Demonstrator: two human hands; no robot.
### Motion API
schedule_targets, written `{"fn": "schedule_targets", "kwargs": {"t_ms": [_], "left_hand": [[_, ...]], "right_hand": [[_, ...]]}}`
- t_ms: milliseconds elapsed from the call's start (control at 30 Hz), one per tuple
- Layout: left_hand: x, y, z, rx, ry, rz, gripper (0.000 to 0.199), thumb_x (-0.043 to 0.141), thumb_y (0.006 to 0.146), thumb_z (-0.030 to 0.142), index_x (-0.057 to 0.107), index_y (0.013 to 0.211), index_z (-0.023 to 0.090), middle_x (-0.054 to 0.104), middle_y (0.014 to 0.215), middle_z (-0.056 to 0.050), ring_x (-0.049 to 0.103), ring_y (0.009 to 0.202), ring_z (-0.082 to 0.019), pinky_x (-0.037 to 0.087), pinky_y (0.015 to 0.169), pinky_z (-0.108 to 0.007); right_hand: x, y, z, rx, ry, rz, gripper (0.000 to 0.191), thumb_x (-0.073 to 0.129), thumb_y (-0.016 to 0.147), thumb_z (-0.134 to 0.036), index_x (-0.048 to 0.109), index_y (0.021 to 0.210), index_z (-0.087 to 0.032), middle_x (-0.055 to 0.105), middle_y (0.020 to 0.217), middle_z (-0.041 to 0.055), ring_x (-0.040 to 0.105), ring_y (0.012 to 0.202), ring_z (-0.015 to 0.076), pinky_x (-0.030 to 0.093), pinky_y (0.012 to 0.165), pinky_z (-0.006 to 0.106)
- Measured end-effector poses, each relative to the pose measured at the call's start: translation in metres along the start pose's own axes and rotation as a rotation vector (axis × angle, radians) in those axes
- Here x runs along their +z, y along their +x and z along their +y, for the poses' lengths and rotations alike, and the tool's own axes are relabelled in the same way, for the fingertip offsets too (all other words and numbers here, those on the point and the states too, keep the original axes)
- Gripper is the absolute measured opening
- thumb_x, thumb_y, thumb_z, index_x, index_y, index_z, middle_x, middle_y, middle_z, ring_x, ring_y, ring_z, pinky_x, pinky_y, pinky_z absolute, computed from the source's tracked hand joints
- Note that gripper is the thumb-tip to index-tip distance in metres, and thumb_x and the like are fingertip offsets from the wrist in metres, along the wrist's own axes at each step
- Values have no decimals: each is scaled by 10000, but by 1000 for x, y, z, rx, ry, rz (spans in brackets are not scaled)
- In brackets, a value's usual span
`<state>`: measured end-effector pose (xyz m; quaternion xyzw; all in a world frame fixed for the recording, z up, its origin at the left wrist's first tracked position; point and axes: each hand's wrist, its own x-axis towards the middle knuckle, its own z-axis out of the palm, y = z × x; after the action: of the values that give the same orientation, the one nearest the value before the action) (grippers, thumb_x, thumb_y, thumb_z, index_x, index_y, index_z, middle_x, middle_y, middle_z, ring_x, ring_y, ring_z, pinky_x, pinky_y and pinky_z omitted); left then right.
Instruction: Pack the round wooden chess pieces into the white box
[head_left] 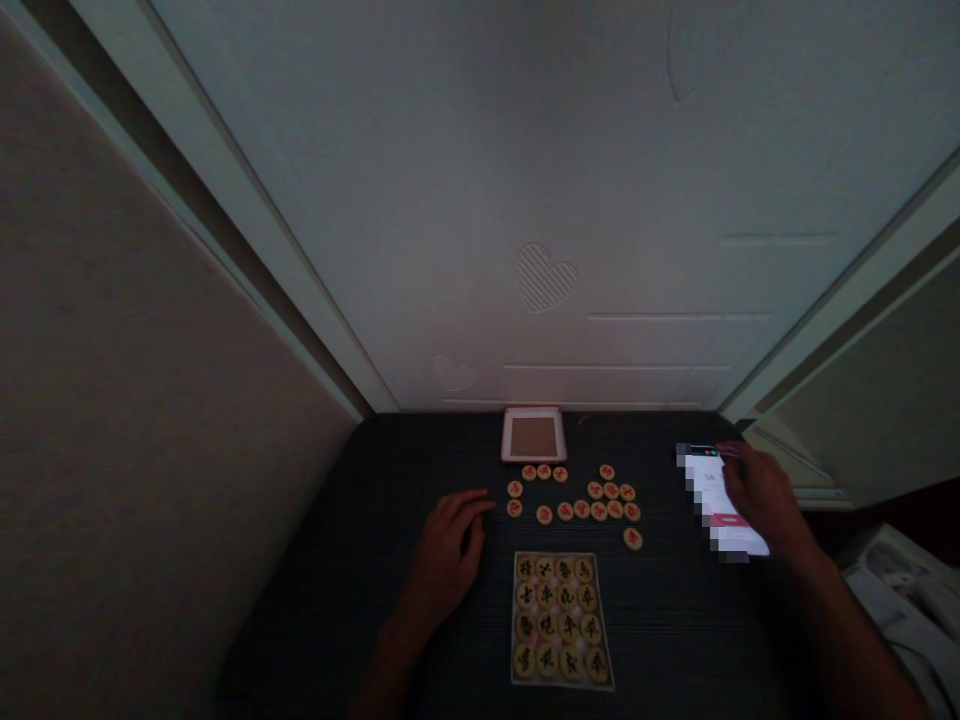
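My left hand (450, 548) rests on the dark table, fingers stretched out to the right and empty. Its fingertips are near the leftmost red-marked xiangqi pieces (514, 508). At the right, my right hand (759, 492) lies over the edge of a lit phone (709, 490), its fingers reaching over the upper right of the screen. Whether the fingertips touch the glass is hard to see. Between the hands, several round red-marked pieces (598, 511) lie loose in uneven rows. Closer to me, a shallow square tray (513, 620) holds black-marked pieces (568, 626) in rows.
Behind the loose pieces, a pale-rimmed square box or lid (506, 440) sits against a white panel (540, 340) with embossed hearts. The black table (360, 520) has walls around it. A whitish object (900, 580) stands beyond the right side, under my forearm.
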<state>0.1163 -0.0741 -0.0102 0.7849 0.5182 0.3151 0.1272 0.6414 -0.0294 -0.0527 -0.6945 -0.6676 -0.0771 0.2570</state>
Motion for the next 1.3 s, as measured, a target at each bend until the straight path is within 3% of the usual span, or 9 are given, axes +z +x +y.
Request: {"fn": "schedule_targets", "kwargs": {"t_ms": [167,367,500,600,733,800,933,1067,1300], "left_hand": [[2,3,-2,-18,5,-5,290,473,1013,170,664,1201,282,659,1274,-42,596,1202,-242,509,1047,-486],[4,2,-5,1,-1,-4,292,465,1022,181,654,1215,289,645,1298,-47,594,1210,-241,514,1040,-480],[7,3,-3,5,-6,-1,295,480,1016,189,659,1222,302,651,1293,-41,608,1202,-239,530,1029,-466],[11,6,-1,10,-9,-7,294,488,1019,198,653,1238,303,646,1302,-41,606,1210,-237,524,1046,-469],[14,10,0,17,-9,-15,280,495,1023,204,650,1236,300,642,1300,-44,604,1211,-235,520,1054,-470],[14,11,1,17,-8,-4,271,501,1021,205,652,1228,294,646,1295,-45,606,1207,-235,518,1057,-473],[12,8,0,22,-6,18,264,507,1016,213,655,1220,292,654,1288,-51,613,1198,-244,529,1040,-481],[11,5,-6,17,-4,29,266,504,1018,217,651,1224,297,649,1285,-55,616,1193,-248,535,1026,-483],[11,8,-11,-17,2,18,254,506,1021,231,653,1217,299,643,1287,-51,612,1199,-242,534,1035,-468]], "right_hand": [[0,-2,0,13,-12,-15,378,457,893,-274,662,1188,-158,740,1061,129,675,990,307,526,885,452],[-22,-7,-13,130,-12,30,394,456,928,-355,682,1203,-187,736,1065,124,685,970,307,543,837,434],[-35,-27,-44,198,19,41,407,445,941,-410,693,1192,-207,725,1138,121,683,1022,326,542,840,450],[-38,-52,-81,266,121,27,413,447,961,-451,665,1251,-254,703,1196,98,709,900,274,554,742,393],[-31,-72,-109,209,190,8,397,456,960,-423,640,1265,-247,673,1227,110,698,889,259,558,733,374],[-27,-65,-100,151,149,13,376,448,955,-379,641,1248,-243,676,1205,120,679,974,288,554,799,407],[-18,-30,-53,63,52,56,378,429,923,-280,619,1236,-184,695,1176,147,639,1077,333,514,933,486],[-8,-4,-16,27,-17,-6,384,461,878,-241,611,1223,-167,715,1105,142,656,1022,330,516,904,477],[8,0,-2,-44,-12,-35,373,463,867,-226,597,1213,-184,722,1118,116,661,1043,306,502,919,452]]}}
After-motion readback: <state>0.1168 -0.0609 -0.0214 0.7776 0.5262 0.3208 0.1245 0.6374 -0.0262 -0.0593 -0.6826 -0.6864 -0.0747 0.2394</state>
